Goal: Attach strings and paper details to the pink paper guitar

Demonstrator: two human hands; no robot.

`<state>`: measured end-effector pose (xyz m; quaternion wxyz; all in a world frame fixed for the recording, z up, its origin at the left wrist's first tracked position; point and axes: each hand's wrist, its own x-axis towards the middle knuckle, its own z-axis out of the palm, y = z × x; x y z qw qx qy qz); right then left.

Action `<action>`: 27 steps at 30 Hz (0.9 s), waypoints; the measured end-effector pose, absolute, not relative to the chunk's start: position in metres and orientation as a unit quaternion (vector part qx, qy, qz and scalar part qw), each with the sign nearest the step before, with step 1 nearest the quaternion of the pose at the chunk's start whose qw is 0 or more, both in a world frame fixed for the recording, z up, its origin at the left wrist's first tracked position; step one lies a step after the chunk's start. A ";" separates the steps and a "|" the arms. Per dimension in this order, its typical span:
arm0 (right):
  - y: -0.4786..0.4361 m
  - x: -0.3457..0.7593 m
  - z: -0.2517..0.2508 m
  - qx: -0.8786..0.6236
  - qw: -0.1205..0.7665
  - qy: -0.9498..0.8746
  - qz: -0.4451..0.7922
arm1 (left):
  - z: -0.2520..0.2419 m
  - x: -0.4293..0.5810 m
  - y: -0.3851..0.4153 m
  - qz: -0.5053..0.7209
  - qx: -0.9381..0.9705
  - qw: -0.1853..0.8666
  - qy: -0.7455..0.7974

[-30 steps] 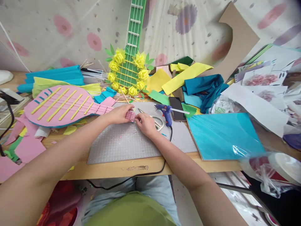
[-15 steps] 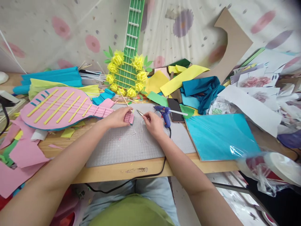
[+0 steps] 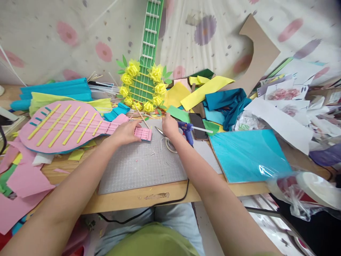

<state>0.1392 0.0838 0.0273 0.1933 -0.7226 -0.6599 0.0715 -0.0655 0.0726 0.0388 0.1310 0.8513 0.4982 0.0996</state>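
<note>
A pink paper lute (image 3: 62,124) with yellow strips across its teardrop body lies on the left. My left hand (image 3: 127,133) is closed around its neck, close to the head (image 3: 144,133), which rests over the grey cutting mat (image 3: 141,163). My right hand (image 3: 170,126) is over the mat's far part with its fingers curled; what they hold, if anything, is hidden. From under this hand pokes the pointed metal tip of a tool, probably scissors (image 3: 159,130). A roll of tape (image 3: 169,145) lies below the hand. Just right of it is a blue glue gun (image 3: 188,132) with a white stick.
A green paper guitar (image 3: 145,83) with yellow flowers stands at the back. A phone (image 3: 198,124) lies beyond the glue gun. On the right are a blue sheet (image 3: 253,153), crumpled teal paper (image 3: 229,106) and white papers. Pink scraps (image 3: 30,177) lie left; a black cord (image 3: 149,205) crosses the front edge.
My right hand has moved away from me, its fingers off the visible tool tip, uncovering the tape roll. My left hand has slid left along the neck, showing more of the lute's head.
</note>
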 end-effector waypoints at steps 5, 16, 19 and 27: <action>0.046 0.156 0.033 -0.700 0.180 -0.684 0.102 | 0.045 -0.066 0.080 0.115 0.845 0.127 0.507; 0.002 0.239 0.021 -0.773 0.196 -0.603 0.017 | 0.038 -0.052 0.084 0.113 0.857 0.120 0.489; 0.016 0.232 0.010 -0.759 0.196 -0.619 0.040 | 0.036 -0.050 0.081 0.178 0.850 0.138 0.475; 0.018 0.222 0.012 -0.753 0.349 -0.542 0.133 | 0.026 -0.055 0.077 0.302 0.788 0.118 0.524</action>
